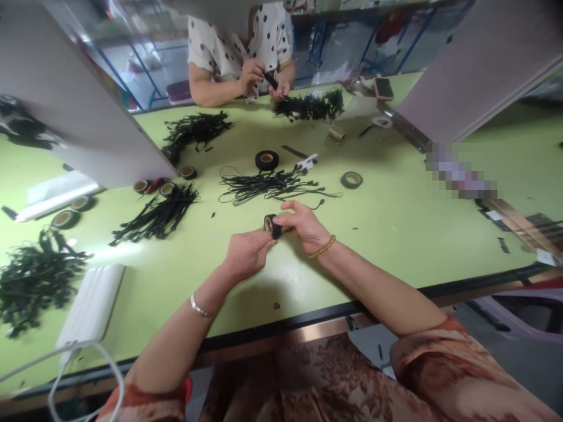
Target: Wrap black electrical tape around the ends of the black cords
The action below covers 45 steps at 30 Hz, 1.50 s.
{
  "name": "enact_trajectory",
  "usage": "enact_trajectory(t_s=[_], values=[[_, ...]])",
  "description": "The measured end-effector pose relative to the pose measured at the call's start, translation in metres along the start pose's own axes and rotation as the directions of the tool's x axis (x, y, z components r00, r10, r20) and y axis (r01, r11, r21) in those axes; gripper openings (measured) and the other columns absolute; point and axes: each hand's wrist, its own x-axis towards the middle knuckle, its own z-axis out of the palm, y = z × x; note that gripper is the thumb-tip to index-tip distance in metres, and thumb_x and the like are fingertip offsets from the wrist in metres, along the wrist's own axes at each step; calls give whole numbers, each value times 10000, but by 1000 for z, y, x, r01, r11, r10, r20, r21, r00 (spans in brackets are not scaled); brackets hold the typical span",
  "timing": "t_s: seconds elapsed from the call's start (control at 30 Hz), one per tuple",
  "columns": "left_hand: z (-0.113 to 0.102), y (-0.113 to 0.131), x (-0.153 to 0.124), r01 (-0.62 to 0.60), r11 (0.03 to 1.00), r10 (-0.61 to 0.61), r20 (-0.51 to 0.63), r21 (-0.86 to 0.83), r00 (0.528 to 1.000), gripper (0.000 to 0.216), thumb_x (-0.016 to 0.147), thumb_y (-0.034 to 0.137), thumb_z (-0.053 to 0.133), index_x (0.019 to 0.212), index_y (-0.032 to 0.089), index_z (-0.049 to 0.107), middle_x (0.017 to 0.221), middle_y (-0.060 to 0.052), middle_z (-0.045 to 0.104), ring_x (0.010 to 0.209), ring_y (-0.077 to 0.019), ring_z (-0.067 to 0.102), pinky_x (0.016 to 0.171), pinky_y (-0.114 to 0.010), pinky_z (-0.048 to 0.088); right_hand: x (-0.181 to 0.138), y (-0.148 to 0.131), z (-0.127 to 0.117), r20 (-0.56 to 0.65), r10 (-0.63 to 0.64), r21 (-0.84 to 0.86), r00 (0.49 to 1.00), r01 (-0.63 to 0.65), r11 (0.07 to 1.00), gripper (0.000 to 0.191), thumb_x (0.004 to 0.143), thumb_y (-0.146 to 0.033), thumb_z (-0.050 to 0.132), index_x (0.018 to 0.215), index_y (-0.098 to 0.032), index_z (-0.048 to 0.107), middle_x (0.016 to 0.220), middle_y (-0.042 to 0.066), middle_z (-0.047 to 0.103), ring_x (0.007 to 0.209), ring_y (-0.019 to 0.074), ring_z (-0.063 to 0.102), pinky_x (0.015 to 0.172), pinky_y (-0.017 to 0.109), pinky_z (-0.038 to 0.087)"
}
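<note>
Above the green table my right hand (305,225) grips a small roll of black tape (275,227) between thumb and fingers. A bit of thin black cable shows by its fingers. My left hand (248,253) is closed in a pinch just beside the roll; what lies between its fingertips is hidden. Beyond my hands lies a loose bunch of thin black cables (264,186) with small connectors. A larger black tape roll (267,160) rests behind that bunch, and another tape roll (352,179) lies flat to its right.
Across the table (396,234), a co-worker's hands (264,82) hold a black item above a cable pile (310,105). Black cable bundles (160,214) and more tape rolls lie at left, near a white power strip (92,302). Upright panels (475,76) flank both sides.
</note>
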Motion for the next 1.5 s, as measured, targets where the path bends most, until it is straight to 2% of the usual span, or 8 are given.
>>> enact_trajectory(t_s=[0.37, 0.53, 0.7, 0.83, 0.97, 1.17, 1.3, 1.5], values=[[5, 4, 5, 326, 945, -324, 56, -11, 944, 259, 906, 321, 450, 703, 198, 552, 603, -13, 536, 551, -152, 428, 582, -273, 252, 4, -8, -7, 16, -100, 82, 995, 98, 992, 416, 493, -243, 802, 773, -221, 495, 584, -86, 555, 530, 108, 497, 549, 259, 363], [9, -5, 7, 378, 700, -435, 59, -606, 899, 343, 908, 420, 467, 657, 186, 480, 560, 32, 436, 521, -101, 374, 543, -231, 295, -3, -14, -11, 200, -279, -54, 939, 295, 954, 390, 590, -345, 815, 761, -228, 485, 629, -62, 562, 557, 122, 513, 595, 294, 418], [5, -6, 9, 362, 156, -479, 250, -919, 841, 396, 801, 530, 637, 713, 193, 448, 488, 124, 213, 403, -38, 122, 401, -192, 103, -6, -15, -13, 383, -539, -426, 750, 661, 618, 310, 647, -334, 796, 743, -238, 517, 653, -29, 609, 675, 177, 535, 768, 387, 437], [-1, -6, 10, 311, 50, -468, 253, -949, 847, 418, 747, 513, 720, 791, 205, 441, 469, 142, 246, 380, -26, 125, 381, -165, 96, -4, -13, -12, 454, -612, -613, 647, 726, 312, 196, 655, -256, 742, 719, -239, 557, 642, -14, 650, 803, 233, 571, 922, 472, 373], [-1, -12, 9, 302, 156, -463, 201, -940, 863, 421, 750, 518, 721, 799, 207, 441, 476, 138, 264, 389, -31, 149, 394, -169, 118, 1, -7, -13, 450, -491, -599, 746, 660, 454, 174, 703, -244, 690, 818, -226, 562, 726, 5, 694, 742, 209, 616, 809, 409, 447], [3, -16, 8, 272, 667, -397, -21, -693, 918, 264, 886, 420, 541, 780, 179, 535, 594, 48, 474, 548, -85, 405, 541, -204, 321, 4, -4, -10, 286, -185, -332, 940, 278, 901, 394, 882, -521, 536, 1097, -191, 566, 686, 29, 725, 656, 184, 651, 658, 333, 482], [-1, -12, 7, 272, 839, -363, -113, -471, 925, 207, 889, 335, 493, 759, 183, 547, 641, 33, 525, 603, -108, 435, 597, -227, 342, 4, -4, -7, 229, -96, -255, 969, 154, 955, 575, 796, -714, 563, 976, -174, 643, 669, 46, 717, 616, 168, 636, 585, 298, 450], [-2, -7, 3, 225, 940, -259, -108, -255, 960, 227, 860, 347, 545, 702, 185, 542, 619, 25, 532, 557, -105, 413, 573, -236, 302, 3, -1, -2, 205, -84, -232, 975, 132, 964, 541, 717, -689, 668, 876, -172, 673, 667, 19, 672, 590, 133, 589, 548, 271, 410]])
